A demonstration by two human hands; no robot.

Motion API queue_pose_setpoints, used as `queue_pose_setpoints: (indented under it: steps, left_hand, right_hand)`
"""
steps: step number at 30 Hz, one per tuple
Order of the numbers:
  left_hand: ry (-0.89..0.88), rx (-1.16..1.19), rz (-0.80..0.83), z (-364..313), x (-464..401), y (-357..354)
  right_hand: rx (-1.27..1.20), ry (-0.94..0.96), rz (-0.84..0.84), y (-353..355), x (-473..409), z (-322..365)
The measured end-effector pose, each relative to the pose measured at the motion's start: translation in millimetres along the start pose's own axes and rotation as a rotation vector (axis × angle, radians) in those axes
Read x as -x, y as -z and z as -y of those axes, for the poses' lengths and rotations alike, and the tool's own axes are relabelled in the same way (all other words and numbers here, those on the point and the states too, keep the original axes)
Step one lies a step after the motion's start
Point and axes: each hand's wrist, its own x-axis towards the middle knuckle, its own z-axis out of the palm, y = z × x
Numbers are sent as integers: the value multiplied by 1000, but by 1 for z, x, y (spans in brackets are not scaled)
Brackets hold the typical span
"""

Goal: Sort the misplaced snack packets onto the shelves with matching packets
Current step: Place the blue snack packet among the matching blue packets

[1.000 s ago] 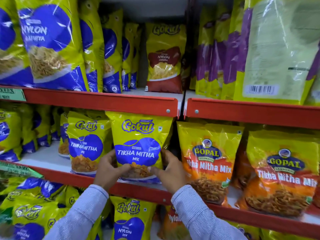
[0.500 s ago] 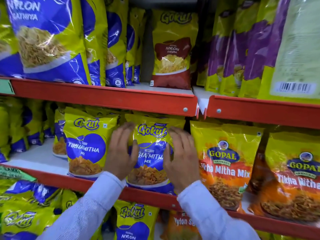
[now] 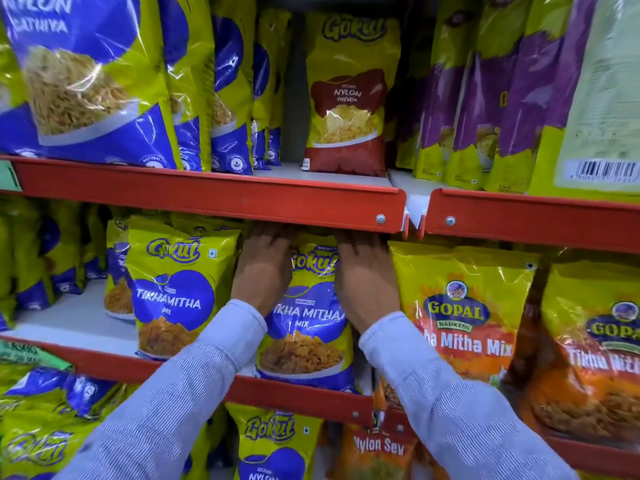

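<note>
Head view, Tikha Mitha packet (image 3: 306, 327) between left hand (image 3: 263, 268), right hand (image 3: 363, 275)

Both hands (image 3: 265, 271) (image 3: 365, 277) raised, fingers extended forward, palms inward.

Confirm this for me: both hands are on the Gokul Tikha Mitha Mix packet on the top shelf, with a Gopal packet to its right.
Not the top shelf. The head view shows both hands, left hand and right hand, on the Gokul Tikha Mitha Mix packet on the middle shelf, under the top one. The Gopal packet is to its right.

Both hands' fingers (image 3: 266, 233) vanish behind the Tikha Mitha packet (image 3: 308, 327) under the red shelf lip (image 3: 207, 199).
</note>
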Motion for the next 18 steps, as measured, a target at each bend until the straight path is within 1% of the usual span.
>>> queue_pose_setpoints:
  steps: [1,2,4,6,8,11,13,15,18]
  left_hand:
    - [-29,29,-49,3,13,-3]
    - [-53,55,-61,6,26,-5]
    - [-95,103,-30,7,52,-7]
    - [-134,87,76,7,74,-12]
    - [-143,-3,190,9,85,-20]
    - [-128,-97,250,10,87,-25]
    - [-85,-98,235,-2,86,-21]
    - [-79,-48,194,-22,90,-17]
    - [-162,6,168,-61,98,-14]
  right_hand:
    - [-53,6,-12,0,13,2]
    - [-89,26,-2,1,26,6]
    - [-121,69,68,-3,50,11]
    - [-120,89,144,-15,65,11]
    - [-114,79,186,-27,69,9]
    - [-120,48,217,-30,66,5]
    - [-140,58,186,-20,68,1]
    - [-168,87,111,0,79,-6]
    - [-148,37,-59,29,109,-32]
